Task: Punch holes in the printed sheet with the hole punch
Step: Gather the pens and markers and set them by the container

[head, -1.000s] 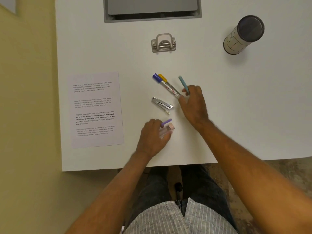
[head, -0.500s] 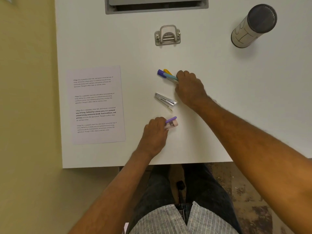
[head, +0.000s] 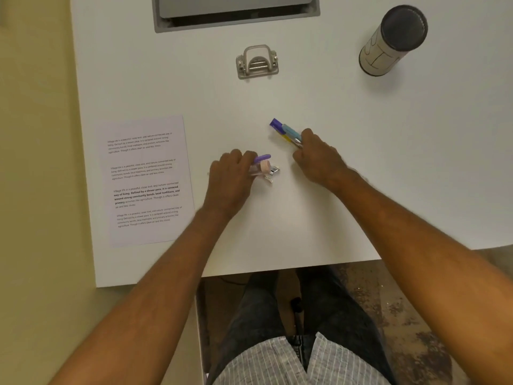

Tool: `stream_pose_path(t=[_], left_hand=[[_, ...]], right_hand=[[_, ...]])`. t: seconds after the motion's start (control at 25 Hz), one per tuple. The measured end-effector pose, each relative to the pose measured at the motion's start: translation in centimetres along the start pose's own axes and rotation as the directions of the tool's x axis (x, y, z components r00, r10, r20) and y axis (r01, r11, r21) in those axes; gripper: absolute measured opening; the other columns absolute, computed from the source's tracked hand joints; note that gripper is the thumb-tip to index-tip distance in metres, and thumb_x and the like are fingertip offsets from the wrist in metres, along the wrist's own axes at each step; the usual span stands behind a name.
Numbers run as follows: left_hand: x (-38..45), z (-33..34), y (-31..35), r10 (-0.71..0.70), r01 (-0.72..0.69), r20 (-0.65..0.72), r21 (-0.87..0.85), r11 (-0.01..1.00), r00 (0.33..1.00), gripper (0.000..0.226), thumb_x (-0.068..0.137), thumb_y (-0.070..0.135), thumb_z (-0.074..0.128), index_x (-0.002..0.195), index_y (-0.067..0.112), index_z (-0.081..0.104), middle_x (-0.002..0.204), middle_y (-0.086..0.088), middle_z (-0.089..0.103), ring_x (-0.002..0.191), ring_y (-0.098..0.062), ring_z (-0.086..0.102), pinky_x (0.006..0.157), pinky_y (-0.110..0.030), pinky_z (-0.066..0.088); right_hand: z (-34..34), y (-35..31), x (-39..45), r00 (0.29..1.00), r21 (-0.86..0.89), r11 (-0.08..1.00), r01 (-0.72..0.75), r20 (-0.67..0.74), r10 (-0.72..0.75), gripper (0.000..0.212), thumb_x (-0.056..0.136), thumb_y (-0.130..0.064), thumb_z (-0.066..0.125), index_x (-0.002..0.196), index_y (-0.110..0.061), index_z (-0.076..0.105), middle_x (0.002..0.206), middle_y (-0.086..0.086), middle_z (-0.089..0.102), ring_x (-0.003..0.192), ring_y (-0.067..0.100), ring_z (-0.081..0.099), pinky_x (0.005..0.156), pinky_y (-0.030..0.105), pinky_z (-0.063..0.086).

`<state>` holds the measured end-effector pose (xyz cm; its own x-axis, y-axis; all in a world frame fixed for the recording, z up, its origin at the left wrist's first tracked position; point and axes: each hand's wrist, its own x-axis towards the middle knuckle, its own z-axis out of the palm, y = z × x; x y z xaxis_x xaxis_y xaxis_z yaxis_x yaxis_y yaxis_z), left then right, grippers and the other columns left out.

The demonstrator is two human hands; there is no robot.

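- Left hand [head: 230, 176] curls round a small cluster: a purple-capped marker [head: 262, 158], a pink-ended tube [head: 263, 167] and the stapler [head: 273, 170]; its grip is closed on these, exact finger contact hidden.
- Right hand [head: 319, 157] has its grip closed on a bundle of markers [head: 286, 132], caps pointing up-left; likely gathered together so they can go aside in one go.
- Judgement: both hands are clearing clutter from mid-counter to make working room; punching is not yet begun.
- Hole punch [head: 257, 62] sits untouched at the far middle of the counter [head: 361, 162], handle up, well apart from both hands.
- Printed sheet [head: 147, 180] lies flat near the left edge of the counter, left of the left hand, not touched; no holes visible.
- Cylinder container [head: 392, 41] with dark lid stands far right, out of the way.
- Recessed grey tray [head: 236, 12] at the far edge.
- Counts: one sheet, one punch, one stapler, one container; markers in the right hand show three cap colours (purple, teal, yellow), so three, plus one purple in the left.
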<state>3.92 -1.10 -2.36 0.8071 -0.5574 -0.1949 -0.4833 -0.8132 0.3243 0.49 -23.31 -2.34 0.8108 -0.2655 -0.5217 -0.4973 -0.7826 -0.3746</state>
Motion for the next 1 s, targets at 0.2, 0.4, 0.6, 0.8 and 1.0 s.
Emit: stream_pose_path(t=[0.2,0.4,0.6,0.8,1.0], left_hand=[[1.8,0.2,-0.9,0.219,-0.231,0.084,0.186,0.955,0.972,0.023,0.101,0.021,0.06,0.124,0.018,0.064,0.104,-0.009,0.058,0.093,-0.032,0.053,0.076,-0.04,0.032],[3.1,0.3,0.9,0.151,-0.152,0.06,0.026,0.988,0.987,0.021,0.096,0.024,0.072,0.102,0.005,0.064,0.1,-0.015,0.057,0.088,-0.034,0.051,0.069,-0.043,0.038],[6.0,2.0,9.7,-0.284,0.375,0.245,-0.605,0.703,0.927,0.022,0.1,0.029,0.065,0.101,0.008,0.059,0.092,-0.006,0.063,0.081,-0.021,0.055,0.069,-0.031,0.041],[11.2,4.8,21.2,-0.386,0.558,0.463,-0.81,0.18,0.798,0.024,0.102,0.015,0.059,0.121,0.0,0.063,0.098,-0.011,0.067,0.075,-0.016,0.059,0.07,-0.028,0.05],[15.7,6.8,29.2,-0.377,0.612,0.537,-0.783,0.112,0.755,0.021,0.101,0.013,0.06,0.116,-0.002,0.062,0.097,-0.019,0.065,0.083,-0.028,0.059,0.083,-0.043,0.057]], right_hand=[[0.5,3.2,-3.5,0.998,0.27,0.962,0.047,-0.062,-0.032,0.007,0.106,-0.015,0.04,0.105,-0.011,0.035,0.082,0.0,0.041,0.069,0.021,0.04,0.06,0.034,0.032],[0.7,5.8,-4.9,0.988,0.571,0.819,-0.066,-0.076,0.132,0.005,0.106,-0.014,0.04,0.111,-0.014,0.039,0.084,0.004,0.048,0.071,0.02,0.046,0.062,0.037,0.04],[-2.1,8.8,-3.8,0.954,0.761,0.628,-0.164,-0.039,0.296,0.011,0.106,-0.015,0.044,0.116,-0.019,0.044,0.094,-0.004,0.053,0.077,0.01,0.055,0.064,0.02,0.047],[-6.7,14.5,-1.9,0.923,0.742,0.649,-0.168,-0.112,0.368,0.006,0.11,-0.024,0.046,0.115,-0.021,0.048,0.096,0.0,0.055,0.077,0.009,0.053,0.063,0.02,0.047],[-10.5,19.6,0.8,0.886,0.656,0.702,-0.278,-0.107,0.451,0.029,0.112,-0.028,0.045,0.135,-0.012,0.048,0.114,0.008,0.056,0.096,0.017,0.056,0.069,0.023,0.045]])
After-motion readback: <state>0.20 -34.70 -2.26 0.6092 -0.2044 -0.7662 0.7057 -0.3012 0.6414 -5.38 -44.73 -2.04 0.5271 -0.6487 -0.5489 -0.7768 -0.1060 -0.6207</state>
